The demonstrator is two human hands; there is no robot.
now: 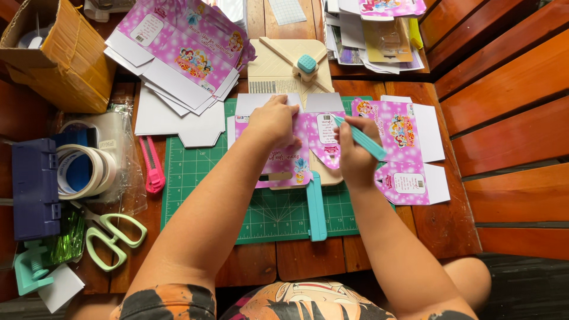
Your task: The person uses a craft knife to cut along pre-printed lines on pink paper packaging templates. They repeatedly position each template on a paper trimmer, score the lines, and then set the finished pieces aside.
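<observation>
Your left hand presses flat, fingers spread, on the pink carton sheet. Your right hand has its fingers closed around a teal scoring tool; the green cutting mat lies free at left.

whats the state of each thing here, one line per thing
left hand: pressed flat on pink box sheet
right hand: gripping teal scoring tool
pink box sheet: unfolded, on scoring board
scissors: closed
pink knife: lying unused
cardboard box: open

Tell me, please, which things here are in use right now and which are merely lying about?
In use: pink box blank under left hand; teal scoring tool in right hand; cream scoring board; green cutting mat.
Lying about: green scissors; pink utility knife; tape rolls; cardboard box.
</observation>
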